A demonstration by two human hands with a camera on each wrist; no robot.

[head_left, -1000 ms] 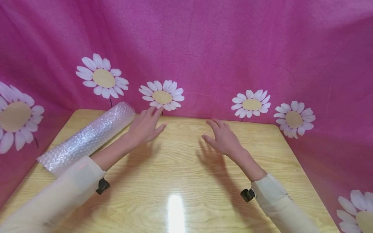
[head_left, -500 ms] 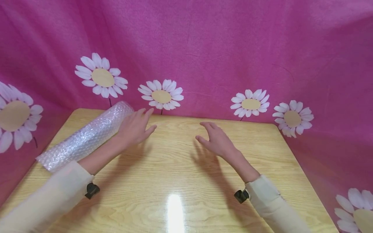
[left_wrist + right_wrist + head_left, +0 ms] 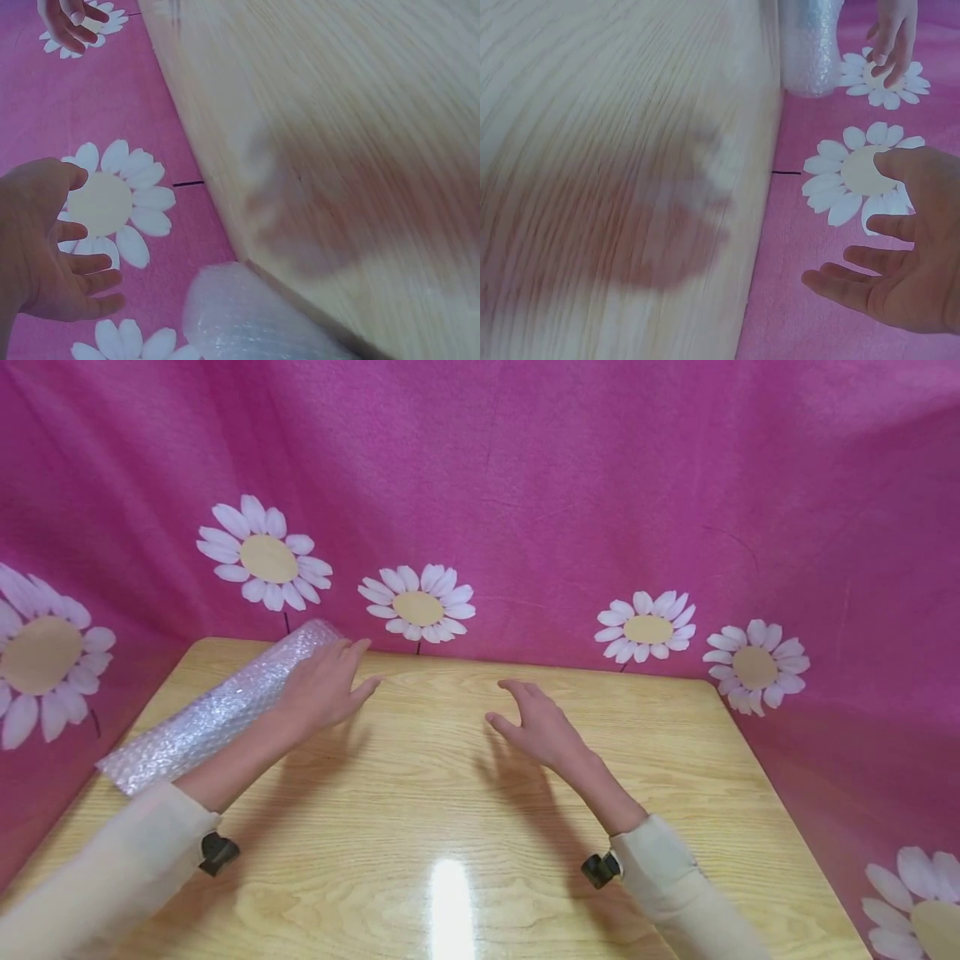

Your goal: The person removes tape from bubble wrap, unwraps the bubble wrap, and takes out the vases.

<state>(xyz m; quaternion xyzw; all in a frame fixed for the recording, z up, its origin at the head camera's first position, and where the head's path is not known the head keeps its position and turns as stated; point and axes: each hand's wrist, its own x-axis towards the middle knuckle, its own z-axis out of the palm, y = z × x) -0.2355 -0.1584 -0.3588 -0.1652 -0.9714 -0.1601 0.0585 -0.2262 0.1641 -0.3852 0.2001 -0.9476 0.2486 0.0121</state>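
Observation:
A roll of clear bubble wrap (image 3: 217, 714) lies slantwise on the left part of the wooden table (image 3: 450, 777). My left hand (image 3: 318, 685) hovers over the roll's inner side, fingers spread and holding nothing. In the left wrist view that hand (image 3: 56, 247) is apart from the bubble wrap (image 3: 247, 319). My right hand (image 3: 543, 727) is held above the middle of the table, its fingers loosely bent with nothing in them. The right wrist view shows the right hand (image 3: 907, 247) with its fingers apart. Part of the roll is hidden behind the left hand and forearm.
A pink curtain (image 3: 525, 510) printed with white daisies surrounds the table at the back and sides. Black devices, one a wrist camera (image 3: 217, 853) on the left cuff and another camera (image 3: 602, 870) on the right cuff, sit under the sleeves. A light glare falls on the table's front.
My left hand has moved left and slightly down, from beside the bubble wrap to over its edge. The right hand has also drifted left. The roll has stayed in place.

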